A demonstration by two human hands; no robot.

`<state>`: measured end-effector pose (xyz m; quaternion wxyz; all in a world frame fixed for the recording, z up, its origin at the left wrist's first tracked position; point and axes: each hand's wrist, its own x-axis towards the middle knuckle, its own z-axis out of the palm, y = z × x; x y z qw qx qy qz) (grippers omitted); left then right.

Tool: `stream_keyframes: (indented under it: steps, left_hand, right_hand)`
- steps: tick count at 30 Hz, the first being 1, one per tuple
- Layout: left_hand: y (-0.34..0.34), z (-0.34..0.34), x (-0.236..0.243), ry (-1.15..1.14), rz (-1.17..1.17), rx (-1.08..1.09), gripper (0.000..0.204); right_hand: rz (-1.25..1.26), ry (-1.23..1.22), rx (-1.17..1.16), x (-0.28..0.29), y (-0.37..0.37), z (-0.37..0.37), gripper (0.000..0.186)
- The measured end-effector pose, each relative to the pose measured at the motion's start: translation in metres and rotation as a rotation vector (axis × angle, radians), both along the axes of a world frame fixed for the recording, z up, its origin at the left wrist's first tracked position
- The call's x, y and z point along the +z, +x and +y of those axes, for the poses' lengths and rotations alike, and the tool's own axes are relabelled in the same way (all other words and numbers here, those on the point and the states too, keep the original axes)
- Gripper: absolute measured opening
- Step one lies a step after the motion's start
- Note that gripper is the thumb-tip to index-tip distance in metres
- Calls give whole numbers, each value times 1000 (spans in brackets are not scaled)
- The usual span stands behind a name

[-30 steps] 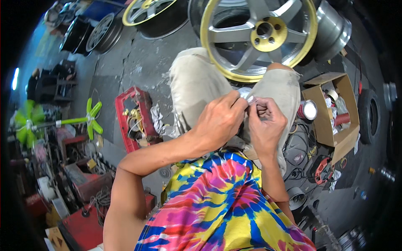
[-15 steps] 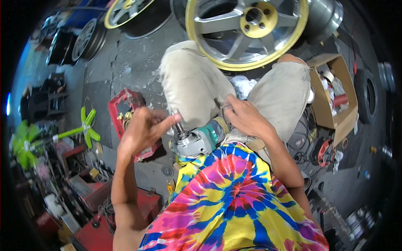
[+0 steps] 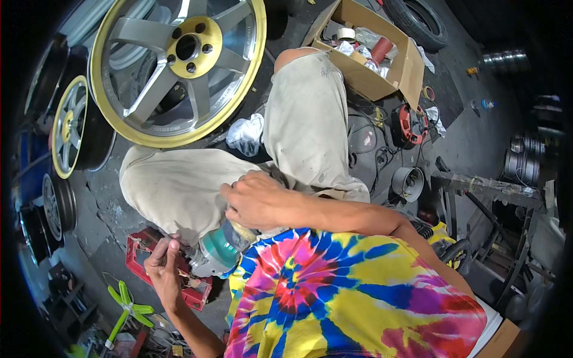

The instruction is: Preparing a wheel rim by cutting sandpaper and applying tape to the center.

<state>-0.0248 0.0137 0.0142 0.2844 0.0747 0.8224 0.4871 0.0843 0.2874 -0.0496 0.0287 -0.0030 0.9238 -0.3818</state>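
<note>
My left hand (image 3: pixel 164 268) is closed at lower left, pinching a thin metal piece, too small to name, beside a grey and teal angle grinder (image 3: pixel 218 250) lying in my lap against my tie-dye shirt (image 3: pixel 316 286). My right hand (image 3: pixel 256 200) is bent over the grinder's rear part, fingers curled; what they grip is hidden. My trousered legs (image 3: pixel 304 113) are spread around a crumpled white cloth (image 3: pixel 245 134). Just beyond stands a large silver and yellow wheel rim (image 3: pixel 185 68).
A cardboard box (image 3: pixel 370 71) of rolls and scraps and a tyre (image 3: pixel 418 18) sit at upper right, cables (image 3: pixel 382 155) below. A red tool case (image 3: pixel 140 259) and green fan (image 3: pixel 128 307) are lower left. More rims (image 3: pixel 68 125) line the left. A metal frame (image 3: pixel 489 191) stands right.
My view has turned rightward. My hands, together a second ago, have separated: the left moved down to the grinder's front end, the right lowered onto its rear. The grinder, hidden earlier, now shows.
</note>
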Motion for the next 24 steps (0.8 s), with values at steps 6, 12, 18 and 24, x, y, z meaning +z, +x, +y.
stream_keyframes:
  steps: [6, 12, 18, 24]
  left_hand:
    - [2, -22, -3, -31, 29, -21, 27]
    - [14, 6, -1, 1, 131, -117, 27]
    - [27, -5, 12, 95, 54, -98, 26]
    - [31, -16, 3, 345, -158, -89, 26]
  right_hand:
    - [24, 34, -17, 27, 4, -10, 35]
    - [-94, -45, -46, 15, 5, 16, 27]
    - [-117, -479, -62, 36, -32, 8, 15]
    - [-181, -976, -42, 58, -62, -41, 15]
